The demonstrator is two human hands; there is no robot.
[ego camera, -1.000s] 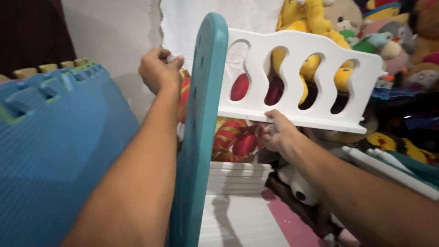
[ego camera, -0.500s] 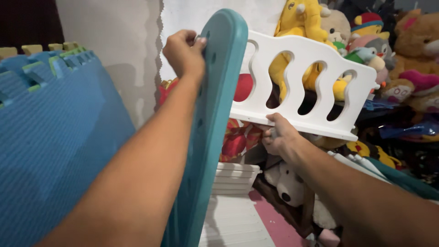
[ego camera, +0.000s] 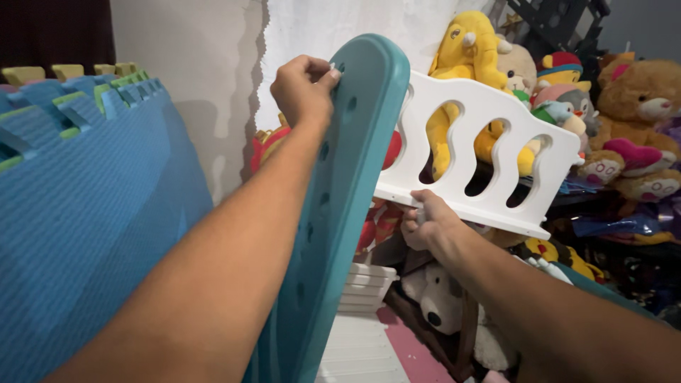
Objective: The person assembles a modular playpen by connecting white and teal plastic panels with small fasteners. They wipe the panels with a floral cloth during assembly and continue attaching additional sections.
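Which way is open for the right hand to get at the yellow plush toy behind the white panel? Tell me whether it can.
Probably not directly. The right hand grips the lower edge of the white panel, which stands between it and the yellow plush toy. The toy's head shows above the panel's top edge, so going over looks open.

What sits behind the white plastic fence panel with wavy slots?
Through the white plastic fence panel's slots a yellow plush toy shows, with red plush at the left slot; the solid plastic hides their other parts.

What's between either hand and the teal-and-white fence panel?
Nothing visible. The left hand already grips the top of the teal post, and the right hand holds the white panel by its lower rail. The stuffed toys sit behind the panel, not between.
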